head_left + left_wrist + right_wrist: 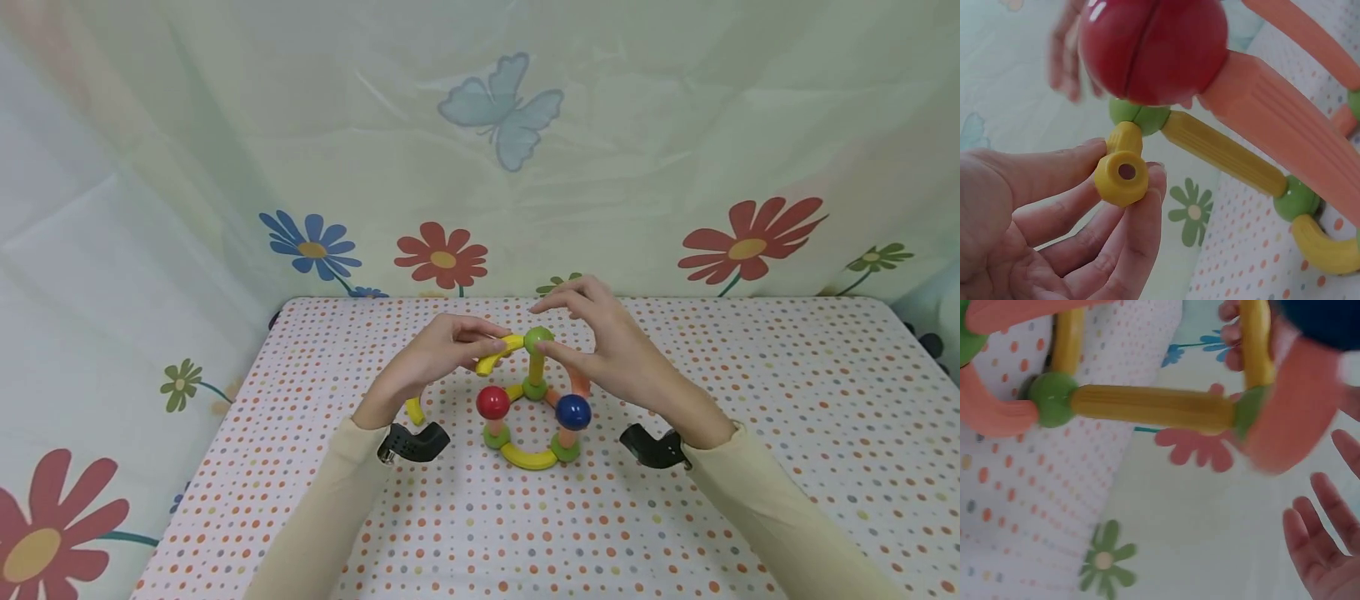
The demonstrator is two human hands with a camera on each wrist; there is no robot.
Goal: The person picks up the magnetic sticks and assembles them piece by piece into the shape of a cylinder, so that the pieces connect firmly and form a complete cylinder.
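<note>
A magnetic stick-and-ball toy stands on the table, with a green ball (pixel 538 338) on top of an upright yellow stick (pixel 1225 153). My left hand (pixel 450 350) pinches a curved yellow stick (pixel 1124 178) between thumb and fingers; its far end meets the green ball. A curved orange stick (pixel 1297 406) reaches down from the same ball on the right. My right hand (pixel 607 346) is beside the ball, fingers raised and spread, thumb close to it; whether the thumb touches is unclear. Nearer stand a red ball (pixel 492 402) and a blue ball (pixel 573 412), each on an orange stick.
The base has green balls (pixel 566 447) joined by curved sticks, including a yellow one (pixel 528 457) in front. Another curved yellow stick (pixel 415 411) lies on the dotted tabletop (pixel 525 533), left of the structure. A flowered curtain (pixel 600 208) hangs behind the table.
</note>
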